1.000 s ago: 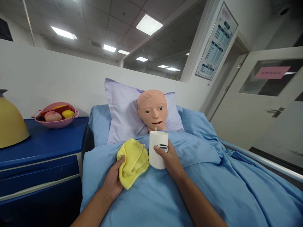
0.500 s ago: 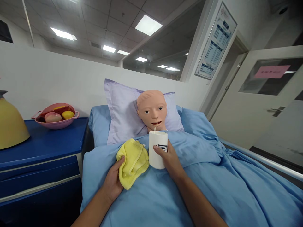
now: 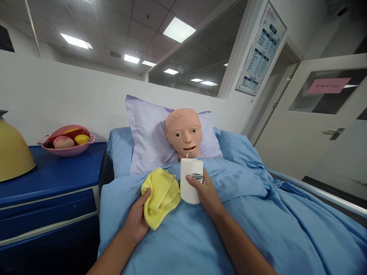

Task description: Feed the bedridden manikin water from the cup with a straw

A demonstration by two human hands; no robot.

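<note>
My right hand (image 3: 205, 189) is wrapped round a white mug (image 3: 189, 191) with a black striped mark, held upright over the bed. From the mug's rim a thin pale straw (image 3: 187, 156) rises toward the open mouth of a manikin (image 3: 185, 128); whether its tip touches the lips I cannot tell. To the left, my left hand (image 3: 139, 215) grips a folded yellow towel (image 3: 160, 198), thumb on top, the other fingers hidden beneath. The towel's right edge lies close beside the mug. The manikin's head rests on a lilac pillow (image 3: 149, 133), with a blue quilt (image 3: 172, 244) drawn up to its neck.
On the blue bedside cabinet (image 3: 69, 168) at left stand a pink basket (image 3: 69, 152) of fruit and a yellow jug-like vessel (image 3: 15, 152). A bed rail (image 3: 321, 193) runs along the right side. Beyond it is a door (image 3: 315, 133) with a handle.
</note>
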